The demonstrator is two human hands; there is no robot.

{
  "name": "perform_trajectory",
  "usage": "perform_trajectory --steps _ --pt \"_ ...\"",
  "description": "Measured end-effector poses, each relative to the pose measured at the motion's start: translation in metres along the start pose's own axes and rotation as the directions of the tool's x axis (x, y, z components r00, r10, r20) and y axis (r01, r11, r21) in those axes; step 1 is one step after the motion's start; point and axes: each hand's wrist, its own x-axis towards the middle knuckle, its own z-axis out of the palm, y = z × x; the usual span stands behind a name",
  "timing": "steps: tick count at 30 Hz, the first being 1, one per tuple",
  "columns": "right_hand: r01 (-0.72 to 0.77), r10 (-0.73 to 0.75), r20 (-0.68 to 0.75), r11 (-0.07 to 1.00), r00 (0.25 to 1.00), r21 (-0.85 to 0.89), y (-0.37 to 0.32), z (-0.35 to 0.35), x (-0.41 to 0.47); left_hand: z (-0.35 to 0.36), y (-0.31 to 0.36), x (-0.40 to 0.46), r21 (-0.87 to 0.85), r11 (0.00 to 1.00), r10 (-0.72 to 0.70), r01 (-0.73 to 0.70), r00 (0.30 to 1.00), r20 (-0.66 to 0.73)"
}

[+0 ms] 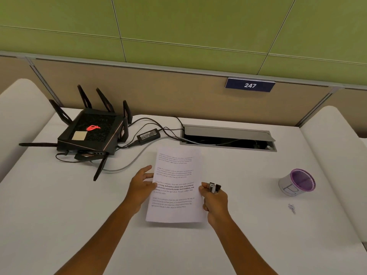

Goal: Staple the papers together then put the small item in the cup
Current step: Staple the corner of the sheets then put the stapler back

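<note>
Office desk: numbered partition sign (250,85), cable hatch (228,138), router (91,133).

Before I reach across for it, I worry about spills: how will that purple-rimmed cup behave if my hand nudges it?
The cup looks like light paper, so it would probably slide or tip easily. It already appears to sit tilted, its open mouth showing, so a sideways push could roll it. Its thin wall would likely dent under a firm grip.

White desk (59,205) below tan partition (158,92), green wall (178,20).

White papers (175,187), purple-rimmed white cup (297,182), black router (90,134)
</note>
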Motion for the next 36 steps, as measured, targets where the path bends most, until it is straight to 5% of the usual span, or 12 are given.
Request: perform_trajectory --steps 7,23,30,36 --pt "-0.028 0.027 -0.037 0.999 0.999 -0.043 -0.001 0.032 0.039 0.003 -0.005 0.042 0.143 0.988 0.076 -0.065 0.995 -0.071" --pt "0.127 -0.162 -0.055 0.908 0.985 -0.4 0.013 0.048 0.062 -0.002 -0.025 0.064 0.401 0.913 0.137 -0.08 0.984 -0.114" --pt "0.163 -0.181 -0.004 0.897 0.984 -0.411 0.011 0.033 0.064 0.0 -0.032 0.06 0.492 0.866 0.179 -0.09 0.974 -0.138" --pt "0.256 -0.207 0.155 0.852 0.966 -0.457 -0.004 -0.002 0.079 0.024 -0.043 0.04 0.642 0.726 0.356 -0.248 0.934 -0.041"
